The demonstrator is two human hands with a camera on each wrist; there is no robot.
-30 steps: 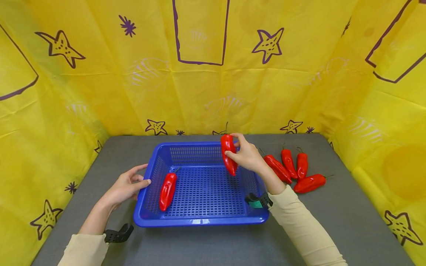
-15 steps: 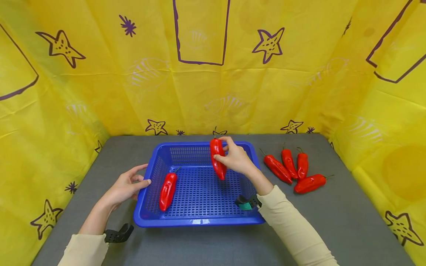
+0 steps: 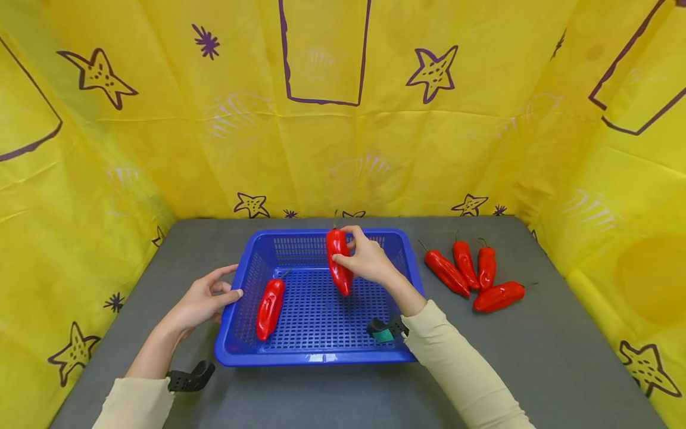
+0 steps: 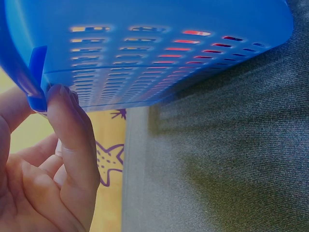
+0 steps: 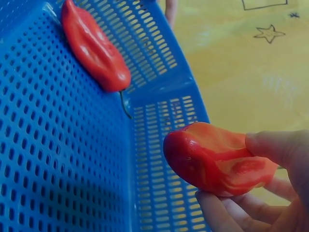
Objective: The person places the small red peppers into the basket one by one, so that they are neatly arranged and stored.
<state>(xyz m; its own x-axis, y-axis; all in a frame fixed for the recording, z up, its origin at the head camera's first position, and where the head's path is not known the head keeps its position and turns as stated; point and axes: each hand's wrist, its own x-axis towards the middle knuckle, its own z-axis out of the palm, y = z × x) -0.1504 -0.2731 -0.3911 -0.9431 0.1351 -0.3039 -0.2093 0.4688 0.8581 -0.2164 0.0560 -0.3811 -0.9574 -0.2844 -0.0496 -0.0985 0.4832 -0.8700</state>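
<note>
A red pepper [image 3: 337, 262] with its stem up is pinched between the thumb and fingers of my right hand [image 3: 365, 257], above the far middle of a blue plastic basket [image 3: 321, 357]. In the right wrist view that pepper [image 5: 217, 159] hangs clear of the basket floor. My left hand [image 3: 200, 301] grips the basket's left rim, thumb on top. The left wrist view shows the fingers [image 4: 67, 121] curled under the rim's edge. Inside the basket, a second red pepper [image 3: 270, 310] lies along the left wall, stem pointing away.
Several red peppers [image 3: 486, 268] lie in a loose cluster on the grey table [image 3: 536, 357], right of the basket. A yellow printed cloth [image 3: 332, 149] encloses the table at the back and both sides.
My right hand has moved left and slightly nearer with the pepper, from the basket's right side to above its middle. My left hand and the basket have stayed put.
</note>
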